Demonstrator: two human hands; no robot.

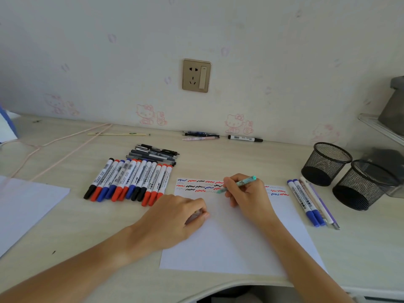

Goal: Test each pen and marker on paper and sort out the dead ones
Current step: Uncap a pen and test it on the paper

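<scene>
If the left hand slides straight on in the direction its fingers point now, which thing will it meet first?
The left hand points right across the paper, so it would probably meet the right hand or its wrist first; depth is unclear.

Both bare forearms reach in from the near edge, the left hand (181,215) lying knuckles-up with fingers curled under and thumb against them, the right hand (244,193) farther off, fingers pinched in a writing grip.

Right hand (246,193): we grip a teal pen (237,184), tip on our paper (236,237).
Left hand (179,217): fingers curled, resting on the paper.
</scene>
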